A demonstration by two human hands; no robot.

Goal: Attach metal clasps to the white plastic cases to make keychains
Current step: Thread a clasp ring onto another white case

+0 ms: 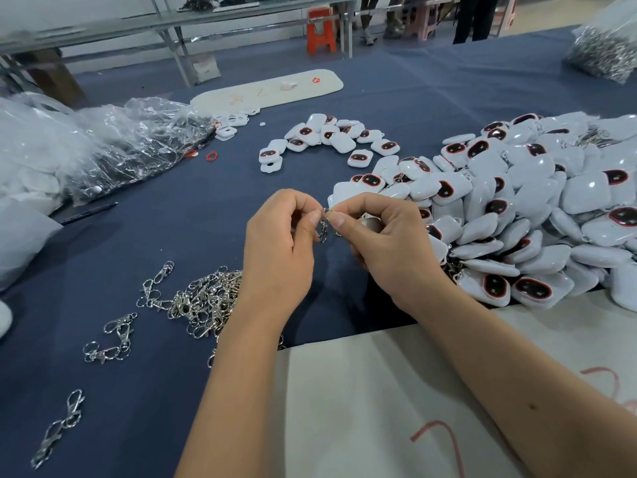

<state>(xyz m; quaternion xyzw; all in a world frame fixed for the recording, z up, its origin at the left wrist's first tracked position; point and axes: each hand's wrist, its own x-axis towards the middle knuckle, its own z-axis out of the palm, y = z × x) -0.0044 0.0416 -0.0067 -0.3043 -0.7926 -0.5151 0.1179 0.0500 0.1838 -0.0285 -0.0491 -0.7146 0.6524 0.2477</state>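
Note:
My left hand [281, 243] and my right hand [382, 243] meet above the blue table cloth [193, 236]. Between the fingertips of both hands I pinch a small metal clasp [324, 226], which hangs down from its ring. Part of a white plastic case [370, 222] shows behind my right fingers; how it is held is hidden. A big heap of white cases with dark red-rimmed windows [517, 215] lies right of my hands. A pile of loose metal clasps [203, 301] sits under my left forearm, with a few more clasps [113, 339] scattered to the left.
A smaller curved row of white cases [331, 139] lies further back. Clear plastic bags [113, 146] fill the left side, and a bag of metal parts [606, 53] sits far right. A white board [269, 89] lies at the back; white paper with red marks [396, 408] covers the near edge.

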